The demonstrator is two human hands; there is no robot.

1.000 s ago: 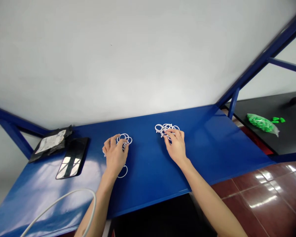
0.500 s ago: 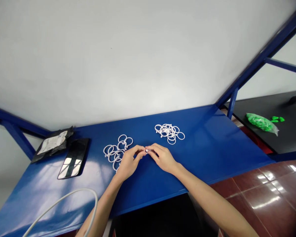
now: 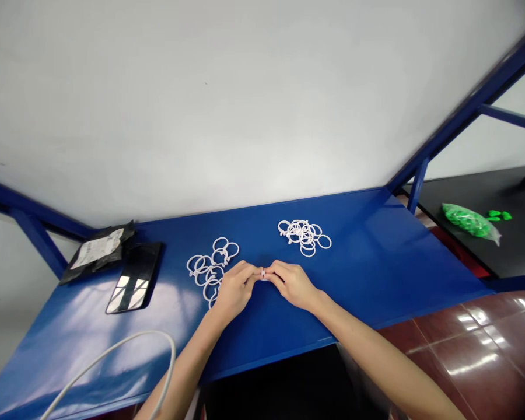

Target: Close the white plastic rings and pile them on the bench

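Looking down at the bench, we note the left hand point(image 3: 235, 286) and right hand point(image 3: 291, 283) nearly fingertip to fingertip above the blue tabletop point(image 3: 289, 326), thumbs and fingers of both clamped on one small white piece point(image 3: 263, 273). Fingers hide most of it; we take it for a ring like the others. We judge it light, probably plastic, fairly stiff with some spring, and smooth enough to slip; best pinched close beside its small knobs. Left white rings point(image 3: 212, 271) lie spread and overlapping, thin and round; right white rings point(image 3: 304, 233) sit more tightly heaped. Tabletop smooth, glossy, reflecting light. Towards the left: a flat, mirror-faced phone point(image 3: 135, 277) and a crinkled black package point(image 3: 98, 248) with a pale label.
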